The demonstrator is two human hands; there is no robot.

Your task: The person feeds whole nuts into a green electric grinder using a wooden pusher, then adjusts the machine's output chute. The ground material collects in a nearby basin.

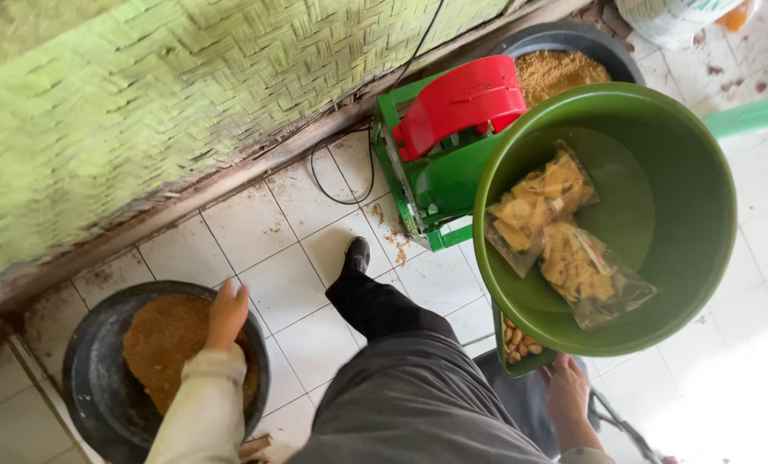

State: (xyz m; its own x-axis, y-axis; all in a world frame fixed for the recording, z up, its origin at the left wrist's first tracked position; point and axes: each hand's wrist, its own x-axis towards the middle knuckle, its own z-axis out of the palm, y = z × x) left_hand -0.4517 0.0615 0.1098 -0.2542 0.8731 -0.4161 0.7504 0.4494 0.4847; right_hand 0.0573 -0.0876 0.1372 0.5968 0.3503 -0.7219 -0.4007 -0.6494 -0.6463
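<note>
Brown ground meal (171, 339) fills the black basin (87, 369) at your left, and your left hand (226, 314) lies over it with fingers loosely together and reaching forward, resting on or just above the heap; whether it holds any of the meal you cannot tell from this view. Lean on that side and the basin could tip or spill meal onto the tiled floor (293, 236), which already carries crumbs. Your dark-trousered leg and shoe (357, 255) stretch out between the basin and the green machine with the red cover (452, 129), whose black cable (341, 172) loops on the tiles just beyond your toe; a careless shift of the foot could snag it. At the right, the green bucket (702, 215) with two clear bags of yellow chips (564, 236) looms close to the camera, and your right hand (566, 391) sits below it near the small green tray of nuts (521, 342), fingers relaxed and holding nothing visible. How the bucket is held up stays hidden, so it may slip.
</note>
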